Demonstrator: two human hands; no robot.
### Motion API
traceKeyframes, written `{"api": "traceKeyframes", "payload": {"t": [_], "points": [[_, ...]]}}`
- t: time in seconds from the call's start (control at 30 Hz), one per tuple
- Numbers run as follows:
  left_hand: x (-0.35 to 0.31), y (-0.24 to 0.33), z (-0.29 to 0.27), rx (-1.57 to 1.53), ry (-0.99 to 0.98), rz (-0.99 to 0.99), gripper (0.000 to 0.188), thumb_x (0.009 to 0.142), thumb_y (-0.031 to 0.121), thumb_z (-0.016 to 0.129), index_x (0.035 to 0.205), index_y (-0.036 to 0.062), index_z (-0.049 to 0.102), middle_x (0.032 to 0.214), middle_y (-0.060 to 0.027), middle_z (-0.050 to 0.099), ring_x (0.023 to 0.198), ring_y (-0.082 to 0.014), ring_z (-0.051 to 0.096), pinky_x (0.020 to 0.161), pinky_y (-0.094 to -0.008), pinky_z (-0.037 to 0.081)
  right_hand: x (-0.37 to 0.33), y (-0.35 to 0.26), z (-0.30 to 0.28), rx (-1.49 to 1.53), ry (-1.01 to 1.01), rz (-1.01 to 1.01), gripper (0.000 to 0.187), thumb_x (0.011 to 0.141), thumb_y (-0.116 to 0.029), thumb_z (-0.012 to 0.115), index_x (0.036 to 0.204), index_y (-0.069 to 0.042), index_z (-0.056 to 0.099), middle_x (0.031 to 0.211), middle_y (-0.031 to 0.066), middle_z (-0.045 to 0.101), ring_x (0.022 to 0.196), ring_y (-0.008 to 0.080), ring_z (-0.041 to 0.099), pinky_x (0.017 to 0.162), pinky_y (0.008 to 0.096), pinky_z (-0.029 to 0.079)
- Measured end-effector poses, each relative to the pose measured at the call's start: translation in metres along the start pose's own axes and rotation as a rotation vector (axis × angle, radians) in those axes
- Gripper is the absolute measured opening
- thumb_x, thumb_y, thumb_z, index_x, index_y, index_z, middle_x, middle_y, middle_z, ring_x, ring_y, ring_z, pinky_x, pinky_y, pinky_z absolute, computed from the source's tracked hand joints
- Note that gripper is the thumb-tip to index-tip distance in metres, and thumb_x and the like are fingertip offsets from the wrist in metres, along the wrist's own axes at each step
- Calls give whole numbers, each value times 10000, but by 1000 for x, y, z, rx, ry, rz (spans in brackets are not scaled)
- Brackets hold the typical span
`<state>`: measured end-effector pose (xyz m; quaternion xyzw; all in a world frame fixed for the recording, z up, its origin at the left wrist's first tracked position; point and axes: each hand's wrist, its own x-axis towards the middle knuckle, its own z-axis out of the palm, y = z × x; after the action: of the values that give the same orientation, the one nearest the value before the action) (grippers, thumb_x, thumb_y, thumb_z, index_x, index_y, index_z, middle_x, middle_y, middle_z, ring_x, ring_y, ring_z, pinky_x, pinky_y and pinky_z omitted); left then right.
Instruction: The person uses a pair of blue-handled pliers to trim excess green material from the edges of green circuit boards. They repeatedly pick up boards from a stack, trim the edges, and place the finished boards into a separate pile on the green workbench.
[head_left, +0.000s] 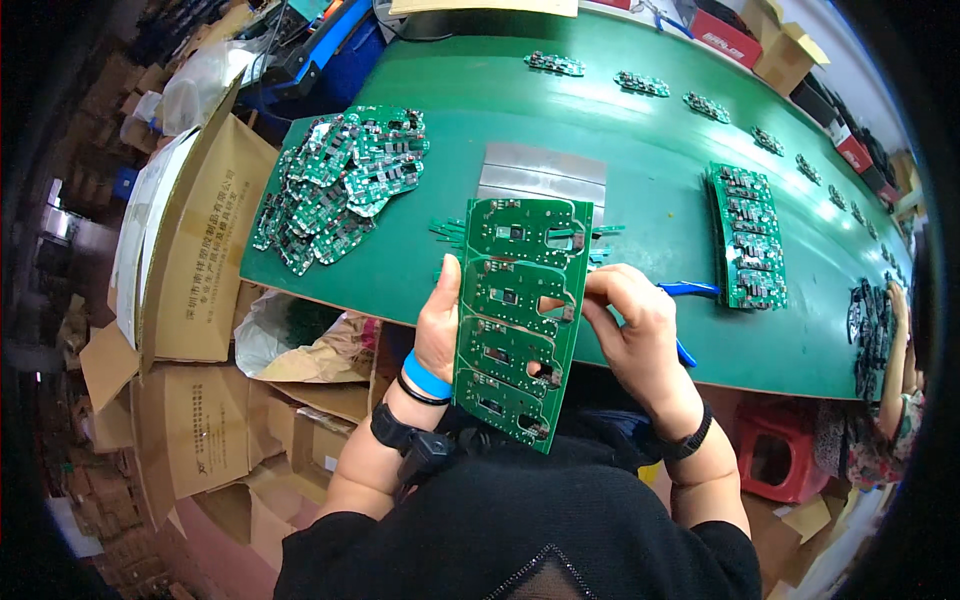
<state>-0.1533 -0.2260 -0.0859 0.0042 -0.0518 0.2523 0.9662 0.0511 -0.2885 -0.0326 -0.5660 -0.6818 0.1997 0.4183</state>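
A green circuit board panel (520, 270), made of several joined boards with cutouts, is held tilted up in front of me. My left hand (438, 325) grips its left edge, the thumb pointing up along it. Fingers of my right hand (635, 325) are pinched at the panel's right edge. Blue-handled pliers (692, 288) show beside and behind my right hand; their jaws are hidden, and I cannot tell whether they touch it. Behind the panel lie a grey metal plate (540, 175) and thin green strips (448, 231).
On the green table (460, 90), a heap of separate circuit boards (345, 180) lies left and a stack of board panels (750, 240) right. Small boards (640, 84) form a row along the far side. Cardboard boxes (200, 250) stand left. Another person's hand (898, 308) is at far right, near a red stool (780, 450).
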Motion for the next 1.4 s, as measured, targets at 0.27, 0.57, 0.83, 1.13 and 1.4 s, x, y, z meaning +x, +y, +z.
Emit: {"api": "traceKeyframes", "payload": {"t": [0.27, 0.57, 0.83, 1.13, 1.4], "points": [[-4, 51, 32, 353, 93, 91, 660, 989, 460, 364, 1486, 39, 258, 1408, -313, 403, 1112, -467, 585, 885, -616, 513, 28, 28, -8, -209, 32, 66, 89, 848, -44, 645, 901, 18, 609, 856, 177, 646, 751, 340, 622, 668, 373, 491], [113, 140, 129, 2489, -75, 91, 303, 861, 128, 698, 1106, -35, 628, 942, -95, 683, 874, -136, 610, 794, -290, 486, 19, 45, 26, -358, -155, -82, 26, 841, -52, 531, 859, -34, 538, 831, 145, 598, 868, 347, 593, 773, 449, 450], [174, 121, 79, 2919, -170, 8, 355, 794, 228, 725, 1097, 54, 662, 1026, -180, 670, 1009, -360, 627, 869, -438, 495, 32, 35, 20, -390, -128, -79, 110, 858, -97, 607, 807, -27, 539, 794, 149, 581, 811, 344, 583, 741, 439, 474], [188, 117, 65, 2928, -126, -69, 365, 810, 235, 713, 1139, 93, 643, 1045, -151, 677, 1010, -346, 631, 860, -439, 501, 39, 39, 41, -539, -264, -118, 249, 901, -228, 601, 727, -49, 597, 697, 124, 636, 693, 306, 634, 636, 421, 528], [171, 111, 63, 2926, -144, 13, 292, 828, 195, 677, 1112, 134, 642, 932, -148, 690, 888, -354, 659, 761, -454, 524, 41, 46, 42, -552, -282, -158, 173, 840, -192, 620, 737, -57, 589, 735, 100, 623, 745, 282, 630, 639, 394, 528]]}}
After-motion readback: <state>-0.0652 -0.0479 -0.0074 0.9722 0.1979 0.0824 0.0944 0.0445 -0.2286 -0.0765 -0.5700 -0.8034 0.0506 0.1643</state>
